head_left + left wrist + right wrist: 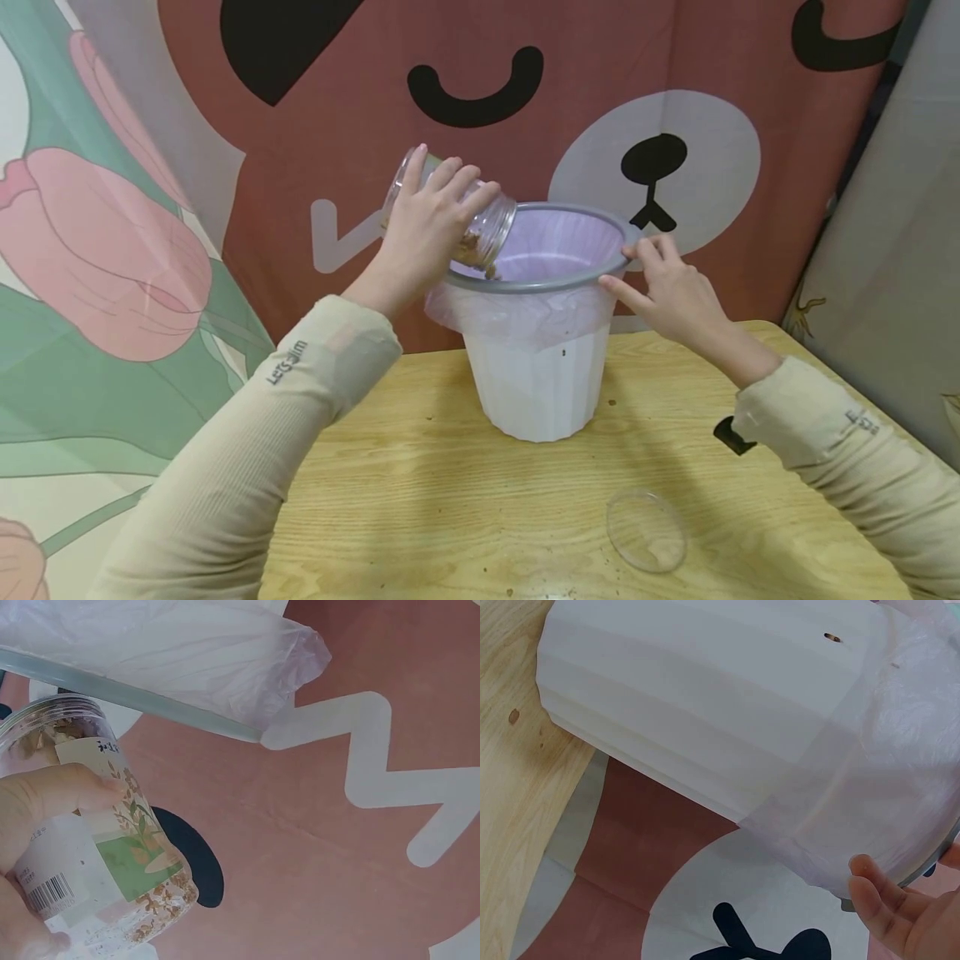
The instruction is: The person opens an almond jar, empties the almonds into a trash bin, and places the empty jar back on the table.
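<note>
A clear jar (450, 212) is being gripped round its body by the left hand (420, 233), fingers curled over the top side, and is being tilted mouth-down over the far-left rim of a white bin (542, 392) standing mid-table. Brown dry contents are gathering at the jar mouth, just above the lilac liner (555, 242). The right hand (671, 292) is resting against the right side of the grey rim (592, 271), fingers fairly straight and spread, steadying it rather than clasping. The jar is judged light, rigid and smooth-walled, so slip is the chief hazard; a hold round the labelled mid-body is judged soundest. The bin is judged light and easily tipped, the liner thin and soft. A clear lid (647, 530) is lying on the near-right part of the table (420, 500). The left wrist view is showing what the head view is not: the label (120, 847), a barcode and flaky contents against the wall. The right wrist view is showing the ribbed bin wall and the liner's overhang, with only fingertips (874, 889) visible.
</note>
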Tool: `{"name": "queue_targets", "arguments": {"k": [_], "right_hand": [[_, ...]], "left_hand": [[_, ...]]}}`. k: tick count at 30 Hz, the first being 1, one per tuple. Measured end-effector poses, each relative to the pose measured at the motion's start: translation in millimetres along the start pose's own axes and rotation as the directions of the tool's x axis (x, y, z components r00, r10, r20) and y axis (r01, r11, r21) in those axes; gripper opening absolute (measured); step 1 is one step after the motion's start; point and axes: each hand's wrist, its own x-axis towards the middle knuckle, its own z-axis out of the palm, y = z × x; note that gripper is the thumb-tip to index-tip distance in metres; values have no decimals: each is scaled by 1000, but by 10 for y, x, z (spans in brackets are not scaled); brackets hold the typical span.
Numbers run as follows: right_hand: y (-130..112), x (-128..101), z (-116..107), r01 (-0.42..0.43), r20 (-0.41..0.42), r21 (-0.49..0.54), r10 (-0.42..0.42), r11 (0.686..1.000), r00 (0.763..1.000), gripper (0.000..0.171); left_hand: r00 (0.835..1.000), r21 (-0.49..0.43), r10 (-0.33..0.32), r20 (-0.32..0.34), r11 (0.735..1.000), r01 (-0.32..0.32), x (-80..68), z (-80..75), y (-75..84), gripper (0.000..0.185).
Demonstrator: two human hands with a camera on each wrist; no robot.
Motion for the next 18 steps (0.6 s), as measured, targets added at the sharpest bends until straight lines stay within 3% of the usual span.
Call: {"name": "queue_targets", "arguments": {"k": [18], "right_hand": [[3,-3,3,0,3,1,0,1000,1000,53]], "left_hand": [[998,65,63,19,996,-64,11,-2,8,58]]}}
